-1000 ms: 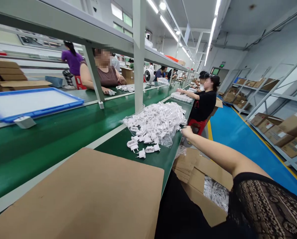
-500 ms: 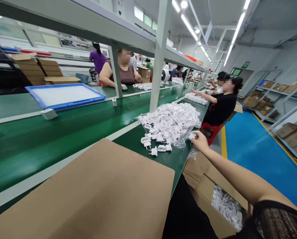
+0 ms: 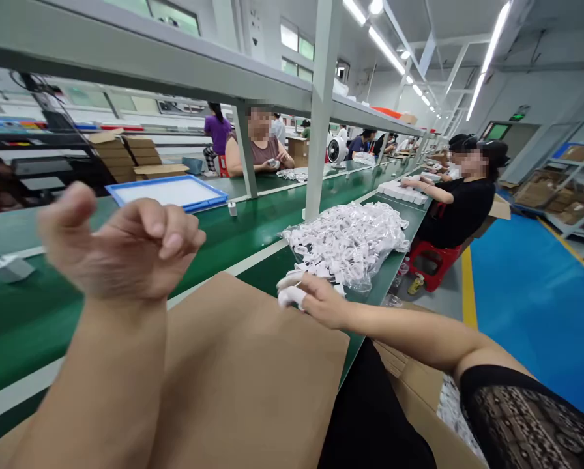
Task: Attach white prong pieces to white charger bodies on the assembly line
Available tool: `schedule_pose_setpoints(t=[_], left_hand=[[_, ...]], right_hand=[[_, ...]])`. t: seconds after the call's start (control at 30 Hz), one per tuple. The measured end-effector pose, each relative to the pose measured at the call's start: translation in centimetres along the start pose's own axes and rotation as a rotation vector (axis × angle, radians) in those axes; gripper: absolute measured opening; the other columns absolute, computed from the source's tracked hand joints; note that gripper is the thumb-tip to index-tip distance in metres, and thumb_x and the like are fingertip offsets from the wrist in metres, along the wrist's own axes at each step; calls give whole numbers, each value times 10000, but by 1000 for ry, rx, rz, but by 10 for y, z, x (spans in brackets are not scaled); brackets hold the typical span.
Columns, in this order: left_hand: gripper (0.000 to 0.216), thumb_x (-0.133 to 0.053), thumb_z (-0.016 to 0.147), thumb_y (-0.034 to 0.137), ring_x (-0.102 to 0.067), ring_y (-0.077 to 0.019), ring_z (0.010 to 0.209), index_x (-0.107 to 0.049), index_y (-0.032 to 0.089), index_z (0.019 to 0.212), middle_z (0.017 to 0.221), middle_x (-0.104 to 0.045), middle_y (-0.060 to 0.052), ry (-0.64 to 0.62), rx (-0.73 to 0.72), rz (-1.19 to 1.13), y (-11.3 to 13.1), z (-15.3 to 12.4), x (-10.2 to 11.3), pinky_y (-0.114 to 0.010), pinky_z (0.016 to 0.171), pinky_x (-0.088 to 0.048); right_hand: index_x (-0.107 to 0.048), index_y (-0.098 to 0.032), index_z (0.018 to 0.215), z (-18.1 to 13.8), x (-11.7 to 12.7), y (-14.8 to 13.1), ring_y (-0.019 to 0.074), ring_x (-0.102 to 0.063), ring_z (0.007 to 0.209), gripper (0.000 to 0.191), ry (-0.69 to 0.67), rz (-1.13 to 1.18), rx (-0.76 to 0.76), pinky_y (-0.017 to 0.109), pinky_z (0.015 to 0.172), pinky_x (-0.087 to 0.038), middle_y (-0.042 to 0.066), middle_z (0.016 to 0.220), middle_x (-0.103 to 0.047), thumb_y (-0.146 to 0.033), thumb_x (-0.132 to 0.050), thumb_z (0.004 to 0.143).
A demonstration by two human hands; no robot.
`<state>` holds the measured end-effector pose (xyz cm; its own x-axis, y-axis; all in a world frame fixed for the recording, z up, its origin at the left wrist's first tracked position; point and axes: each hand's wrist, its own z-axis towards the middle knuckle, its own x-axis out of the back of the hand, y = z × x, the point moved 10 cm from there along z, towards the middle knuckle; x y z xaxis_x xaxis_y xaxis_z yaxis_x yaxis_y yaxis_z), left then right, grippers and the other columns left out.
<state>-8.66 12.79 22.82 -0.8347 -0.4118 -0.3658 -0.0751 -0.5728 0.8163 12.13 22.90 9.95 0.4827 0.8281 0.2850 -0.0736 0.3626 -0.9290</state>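
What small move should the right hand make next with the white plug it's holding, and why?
Probably pass the white plug from the right hand across to the left hand. The right hand holds it near the edge of the brown cardboard sheet, while the raised left hand is curled and shows nothing held, so it looks free to take it.

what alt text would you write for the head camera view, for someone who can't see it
A person's right hand pinches a white plug above a brown cardboard sheet, while the left hand is raised in a loose fist. Nearby, a clear bag of white plugs lies on a green conveyor belt.
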Motion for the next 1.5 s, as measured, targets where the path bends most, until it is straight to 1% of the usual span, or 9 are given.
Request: schedule_pose_setpoints(t=[0.1,0.2,0.4,0.53,0.7,0.9,1.17,1.3,1.5], left_hand=[[561,-413,916,552,-313,-119,462,-622,214,521,485,-391,-17,-75,-5,-89,-5,-1,-21,-255,501,-360],[457,-540,845,538,-325,-116,470,-631,214,535,481,-416,-3,-54,22,-73,-16,1,-20,-263,511,-350],[457,-473,848,556,-422,-147,506,-592,215,568,517,-504,-20,-5,85,212,-72,10,-8,-304,534,-382],[403,-574,812,608,-634,-327,1079,-700,226,816,1011,-745,-101,92,80,801,-136,12,20,-486,1016,-471],[808,-386,892,693,-216,-401,1570,-593,83,1380,1599,-443,-221,-111,140,1584,-217,-4,50,-578,1284,-125],[915,-317,924,710,-188,-362,1590,-432,29,1526,1669,-324,-223,-286,209,1614,-246,-14,44,-532,1296,-147],[702,-433,926,654,-574,-349,1316,-637,125,1339,1416,-638,-179,-103,275,1521,-233,90,5,-465,1144,-428],[547,-562,920,557,-643,-327,1212,-666,147,1266,1326,-690,-164,3,340,1510,-264,144,-23,-410,1039,-499],[786,-801,668,717,-658,-475,1128,-675,89,1126,1148,-704,-289,146,543,1526,-316,179,-25,-506,890,-533]], right_hand=[[-714,-159,902,23,-49,25,106,-592,583,442,-194,-82,-69,249,631,-491,22,780,-687,-519,-490,1024],[-708,-166,821,35,-75,37,130,-630,695,403,-260,-199,22,242,694,-490,33,840,-722,-482,-552,1016],[-749,-190,917,40,-84,60,165,-690,896,266,-271,-113,34,232,771,-495,31,964,-766,-426,-642,977],[-745,-189,876,44,-69,72,161,-684,846,245,-231,-4,-81,235,740,-490,21,911,-766,-425,-707,930],[-731,-211,893,43,-68,71,126,-599,630,284,-325,23,-165,240,632,-451,-38,694,-673,-493,-763,869],[-715,-208,868,32,-94,51,142,-611,755,139,-546,-240,116,241,618,-388,-27,795,-705,-339,-762,872],[-642,-202,1134,25,-100,43,204,-670,1024,251,-563,-287,298,257,752,-475,35,1105,-726,-322,-674,916],[-657,-174,1110,19,-100,33,233,-666,1052,197,-597,-418,412,289,677,-486,83,1146,-696,-234,-601,930],[-672,-177,1034,21,-92,35,266,-691,964,174,-694,-524,279,315,610,-504,93,1173,-724,-242,-590,895]])
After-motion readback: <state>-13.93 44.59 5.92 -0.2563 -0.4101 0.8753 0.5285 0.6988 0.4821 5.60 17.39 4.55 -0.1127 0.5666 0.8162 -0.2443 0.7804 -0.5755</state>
